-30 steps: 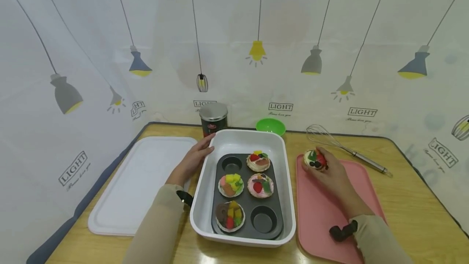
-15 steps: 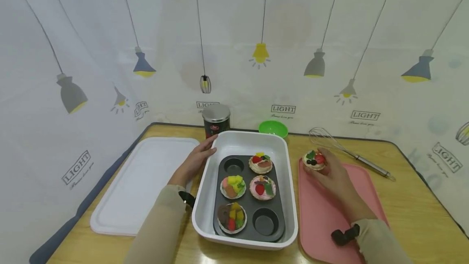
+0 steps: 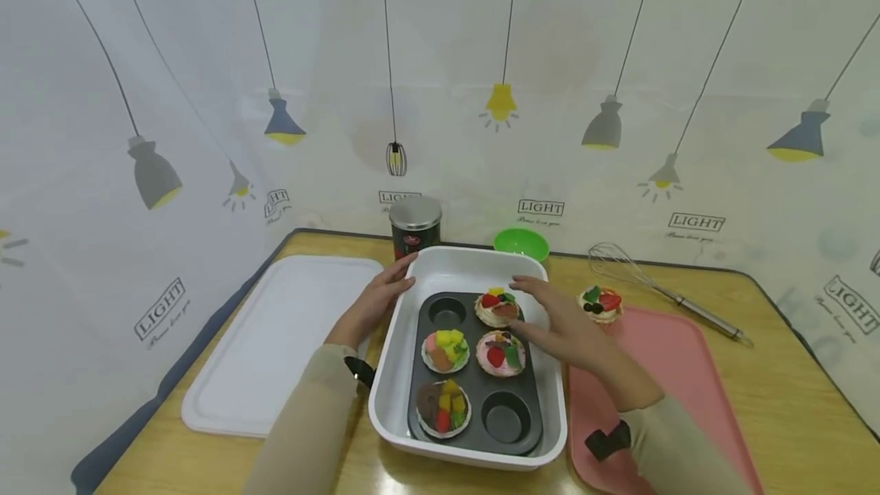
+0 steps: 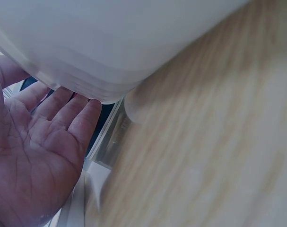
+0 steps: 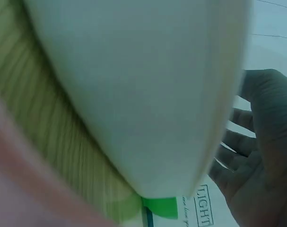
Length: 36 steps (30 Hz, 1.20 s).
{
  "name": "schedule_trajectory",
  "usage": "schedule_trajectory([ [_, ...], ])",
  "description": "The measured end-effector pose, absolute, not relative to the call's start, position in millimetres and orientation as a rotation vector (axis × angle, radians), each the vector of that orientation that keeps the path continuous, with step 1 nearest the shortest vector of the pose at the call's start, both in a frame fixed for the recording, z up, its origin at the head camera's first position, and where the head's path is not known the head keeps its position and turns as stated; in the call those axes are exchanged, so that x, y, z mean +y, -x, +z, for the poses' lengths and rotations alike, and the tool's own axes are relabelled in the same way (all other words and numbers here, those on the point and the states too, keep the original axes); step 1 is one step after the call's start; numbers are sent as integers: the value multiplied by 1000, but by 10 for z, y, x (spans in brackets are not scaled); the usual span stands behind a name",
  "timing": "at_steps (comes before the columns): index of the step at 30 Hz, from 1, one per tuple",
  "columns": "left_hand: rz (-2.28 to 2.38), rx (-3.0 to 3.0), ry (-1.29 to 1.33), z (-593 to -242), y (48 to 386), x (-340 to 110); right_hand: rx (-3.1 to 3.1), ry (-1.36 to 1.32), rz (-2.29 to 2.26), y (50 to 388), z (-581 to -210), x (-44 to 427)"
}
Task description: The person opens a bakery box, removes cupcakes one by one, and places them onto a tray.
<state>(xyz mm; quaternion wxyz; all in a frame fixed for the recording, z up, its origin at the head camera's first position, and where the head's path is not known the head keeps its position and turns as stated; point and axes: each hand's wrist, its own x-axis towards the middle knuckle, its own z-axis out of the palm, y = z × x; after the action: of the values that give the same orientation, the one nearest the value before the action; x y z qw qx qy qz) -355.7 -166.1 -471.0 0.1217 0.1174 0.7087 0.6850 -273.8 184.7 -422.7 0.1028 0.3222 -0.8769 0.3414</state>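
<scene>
My left hand [image 3: 371, 304] rests at the far left side of a deep white basin [image 3: 560, 418]. Its fingers [image 4: 60, 104] lie nearly straight against the outer wall. Inside the basin sits a dark muffin pan [image 3: 477, 411] bearing several toy fruit tarts. Over the basin's right rim reaches my right hand [image 3: 567, 331], thumb and fingers spread around the back-right tart [image 3: 496, 308], holding nothing; contact cannot be made out. A pink-cream tart [image 3: 500, 354] lies just below the thumb. Another fruit tart [image 3: 600, 304] sits at the back-left corner of the pink tray [image 3: 660, 380].
Left of the basin lies a white tray [image 3: 275, 342]. Behind it stand a dark can [image 3: 415, 224] with a silver lid and a green bowl [image 3: 521, 241]. A whisk [image 3: 663, 289] lies at the back right. Two pan cups, back-left and front-right, show bare metal.
My right hand has let go of the tart, which now sits on the pink tray's corner, and has moved left over the basin. The left hand stays at the rim.
</scene>
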Motion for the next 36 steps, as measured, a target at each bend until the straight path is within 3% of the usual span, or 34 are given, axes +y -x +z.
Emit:
schedule_trajectory([
  [12, 1971, 2083, -367, -4676, 3600, -1657, -2809, -736, 846, 2926, -4336, 1546],
  [36, 2009, 2034, -406, -4682, 3585, -1650, -2998, -489, 710, 3000, -4295, 1415],
])
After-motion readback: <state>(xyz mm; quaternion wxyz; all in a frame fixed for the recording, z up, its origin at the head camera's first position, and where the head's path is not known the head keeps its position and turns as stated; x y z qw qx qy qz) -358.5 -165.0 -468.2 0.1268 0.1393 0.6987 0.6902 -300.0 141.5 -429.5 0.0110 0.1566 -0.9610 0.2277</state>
